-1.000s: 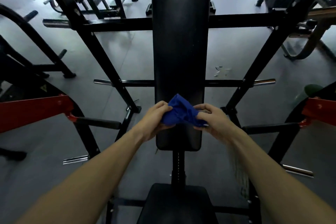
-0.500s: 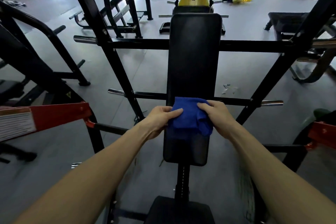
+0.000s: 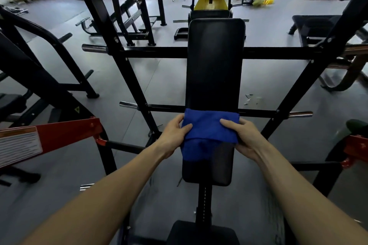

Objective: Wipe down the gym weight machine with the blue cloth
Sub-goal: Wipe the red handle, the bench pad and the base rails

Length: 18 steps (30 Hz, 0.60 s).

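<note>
While both hands hold its side edges, left hand (image 3: pixel 172 135) with thumb curled over one edge, right hand (image 3: pixel 245 137) gripping the other, blue cloth (image 3: pixel 209 133) stretched between them, draped across the lower part of the black back pad (image 3: pixel 215 61), black frame crossbars (image 3: pixel 155 52) behind

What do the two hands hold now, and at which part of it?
Both hold the blue cloth, spread over the black back pad. The left hand grips its left edge, the right hand its right edge.
</note>
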### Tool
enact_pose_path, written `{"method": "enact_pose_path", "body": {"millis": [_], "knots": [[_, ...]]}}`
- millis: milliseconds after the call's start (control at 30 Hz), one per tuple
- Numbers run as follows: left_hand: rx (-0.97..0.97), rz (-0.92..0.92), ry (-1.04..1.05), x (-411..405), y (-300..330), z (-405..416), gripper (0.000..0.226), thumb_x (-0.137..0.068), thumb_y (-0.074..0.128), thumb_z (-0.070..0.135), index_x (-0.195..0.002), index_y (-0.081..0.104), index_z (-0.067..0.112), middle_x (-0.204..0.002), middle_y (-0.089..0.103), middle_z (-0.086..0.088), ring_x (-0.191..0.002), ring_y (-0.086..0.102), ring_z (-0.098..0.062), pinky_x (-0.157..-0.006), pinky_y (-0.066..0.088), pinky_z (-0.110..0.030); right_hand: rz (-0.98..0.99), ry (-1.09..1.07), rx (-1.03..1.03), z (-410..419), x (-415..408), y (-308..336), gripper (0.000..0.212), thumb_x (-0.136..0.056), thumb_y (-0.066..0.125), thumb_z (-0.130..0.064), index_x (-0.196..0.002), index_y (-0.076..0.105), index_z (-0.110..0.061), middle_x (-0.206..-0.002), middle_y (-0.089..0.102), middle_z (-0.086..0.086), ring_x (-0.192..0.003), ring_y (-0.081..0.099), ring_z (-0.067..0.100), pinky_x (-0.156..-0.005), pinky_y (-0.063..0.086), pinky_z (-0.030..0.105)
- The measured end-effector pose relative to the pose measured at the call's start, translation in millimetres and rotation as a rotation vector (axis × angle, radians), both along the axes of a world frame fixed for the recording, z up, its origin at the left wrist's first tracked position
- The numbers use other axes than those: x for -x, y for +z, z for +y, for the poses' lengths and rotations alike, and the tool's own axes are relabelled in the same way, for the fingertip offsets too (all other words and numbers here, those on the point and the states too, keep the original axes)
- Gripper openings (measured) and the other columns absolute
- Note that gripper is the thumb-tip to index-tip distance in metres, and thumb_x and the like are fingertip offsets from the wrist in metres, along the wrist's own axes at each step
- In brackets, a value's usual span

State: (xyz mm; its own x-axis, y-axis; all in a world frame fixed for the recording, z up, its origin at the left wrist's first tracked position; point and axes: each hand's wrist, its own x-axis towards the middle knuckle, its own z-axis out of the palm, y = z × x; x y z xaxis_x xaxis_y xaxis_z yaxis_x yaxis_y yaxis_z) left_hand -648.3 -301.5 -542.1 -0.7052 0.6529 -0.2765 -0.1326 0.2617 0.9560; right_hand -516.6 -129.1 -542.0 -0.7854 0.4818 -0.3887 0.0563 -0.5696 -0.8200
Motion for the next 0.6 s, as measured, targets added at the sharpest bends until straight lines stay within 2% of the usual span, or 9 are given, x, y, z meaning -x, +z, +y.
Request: {"method": "enact_pose_path", "body": {"millis": [100, 200, 267, 300, 367, 400, 467, 533, 600], "knots": [[0.031, 0.027, -0.016, 4, -6, 4, 0.029, -0.104, 0.051, 0.005, -0.126, 0.054, 0.024, -0.1, 0.07, -0.003, -0.076, 0.071, -0.01, -0.06, 0.056, -0.022, -0.187, 0.002, -0.018, 4, 3, -23, 0.028, -0.09, 0.07, -0.006, -0.118, 0.064, -0.003, -0.111, 0.073, 0.017, -0.099, 0.071, 0.031, -0.078, 0.062, 0.04], [0.097, 0.057, -0.045, 7, -25, 11, 0.036, -0.103, 0.051, 0.004, -0.135, 0.05, 0.021, -0.105, 0.066, -0.005, -0.082, 0.066, -0.012, -0.055, 0.05, -0.015, -0.37, 0.012, -0.191, 7, 5, -50, 0.019, -0.094, 0.067, -0.009, -0.112, 0.066, -0.004, -0.104, 0.073, 0.014, -0.092, 0.072, 0.027, -0.069, 0.059, 0.035], [0.157, 0.112, -0.071, 11, -42, 16, 0.044, -0.102, 0.051, 0.004, -0.143, 0.046, 0.021, -0.11, 0.063, -0.005, -0.086, 0.063, -0.011, -0.057, 0.048, -0.013, -0.435, 0.014, -0.32, 7, 6, -68, 0.012, -0.094, 0.066, -0.008, -0.106, 0.066, -0.003, -0.099, 0.072, 0.012, -0.086, 0.071, 0.024, -0.068, 0.059, 0.034], [0.181, 0.149, -0.08, 14, -51, 18, 0.049, -0.102, 0.051, 0.004, -0.146, 0.042, 0.022, -0.113, 0.062, -0.006, -0.087, 0.061, -0.01, -0.059, 0.049, -0.013, -0.467, 0.016, -0.395, 9, 7, -77, 0.012, -0.094, 0.066, -0.008, -0.104, 0.066, -0.002, -0.098, 0.071, 0.013, -0.087, 0.07, 0.025, -0.071, 0.06, 0.037], [0.179, 0.194, -0.107, 22, -66, 25, 0.06, -0.1, 0.049, 0.001, -0.151, 0.037, 0.032, -0.123, 0.062, -0.004, -0.095, 0.063, -0.011, -0.069, 0.054, -0.016, -0.522, 0.028, -0.526, 17, 11, -92, 0.01, -0.092, 0.068, -0.01, -0.099, 0.067, -0.004, -0.097, 0.072, 0.015, -0.088, 0.07, 0.027, -0.08, 0.06, 0.044], [0.17, 0.216, -0.129, 26, -72, 29, 0.064, -0.099, 0.048, -0.002, -0.15, 0.037, 0.037, -0.124, 0.062, 0.0, -0.099, 0.065, -0.011, -0.075, 0.056, -0.018, -0.551, 0.036, -0.584, 22, 14, -97, 0.008, -0.091, 0.069, -0.012, -0.097, 0.068, -0.006, -0.095, 0.072, 0.015, -0.087, 0.069, 0.027, -0.08, 0.059, 0.044], [0.173, 0.305, -0.173, 38, -83, 41, 0.061, -0.096, 0.044, -0.008, -0.138, 0.05, 0.035, -0.12, 0.062, 0.006, -0.103, 0.063, -0.01, -0.082, 0.053, -0.016, -0.598, 0.044, -0.684, 34, 23, -102, 0.009, -0.09, 0.069, -0.015, -0.095, 0.068, -0.008, -0.09, 0.071, 0.011, -0.086, 0.068, 0.026, -0.079, 0.057, 0.042], [0.204, 0.403, -0.216, 53, -93, 59, 0.048, -0.094, 0.041, -0.011, -0.116, 0.062, 0.025, -0.119, 0.06, 0.006, -0.106, 0.058, -0.012, -0.082, 0.046, -0.011, -0.609, 0.03, -0.767, 49, 37, -102, 0.008, -0.09, 0.069, -0.018, -0.093, 0.068, -0.01, -0.087, 0.07, 0.008, -0.084, 0.068, 0.025, -0.078, 0.057, 0.042], [0.216, 0.485, -0.228, 73, -96, 83, 0.041, -0.096, 0.04, -0.01, -0.108, 0.065, 0.02, -0.12, 0.057, 0.003, -0.11, 0.055, -0.015, -0.083, 0.04, -0.006, -0.607, -0.01, -0.855, 67, 58, -95, 0.008, -0.09, 0.068, -0.018, -0.092, 0.067, -0.01, -0.085, 0.069, 0.008, -0.083, 0.067, 0.026, -0.072, 0.054, 0.039]]}}
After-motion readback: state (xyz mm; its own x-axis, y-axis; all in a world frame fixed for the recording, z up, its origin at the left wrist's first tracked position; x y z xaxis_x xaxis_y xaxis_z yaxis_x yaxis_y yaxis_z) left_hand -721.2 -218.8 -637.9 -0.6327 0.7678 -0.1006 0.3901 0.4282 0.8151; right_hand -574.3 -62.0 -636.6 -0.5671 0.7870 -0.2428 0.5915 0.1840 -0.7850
